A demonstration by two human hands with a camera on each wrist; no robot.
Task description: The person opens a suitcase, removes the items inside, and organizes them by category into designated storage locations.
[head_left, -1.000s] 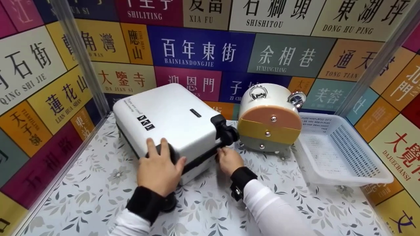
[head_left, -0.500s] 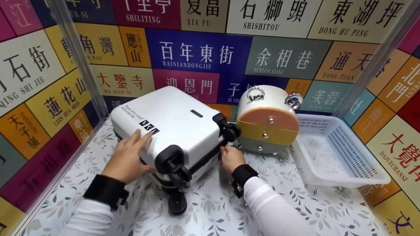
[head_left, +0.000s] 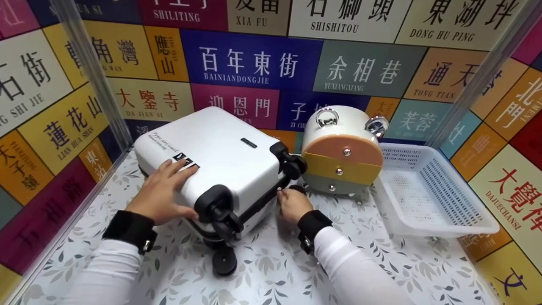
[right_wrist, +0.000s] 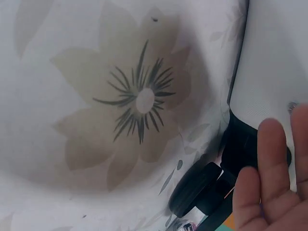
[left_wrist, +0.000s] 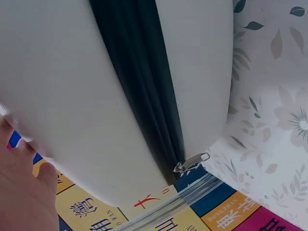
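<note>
The wall panels (head_left: pixel 254 63) read BAINIANDONGJIE, SHISHITOU, XIA FU, SHILITING, DONG HU PING, TONG TIAN, DA JIAN SI and LIAN HUA SHAN, while small script on the white suitcase (head_left: pixel 220 152) is illegible.

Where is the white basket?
In the head view, the white basket sits on the flowery table at the right, just beside the round drawer box, which stands between it and the white suitcase.
</note>
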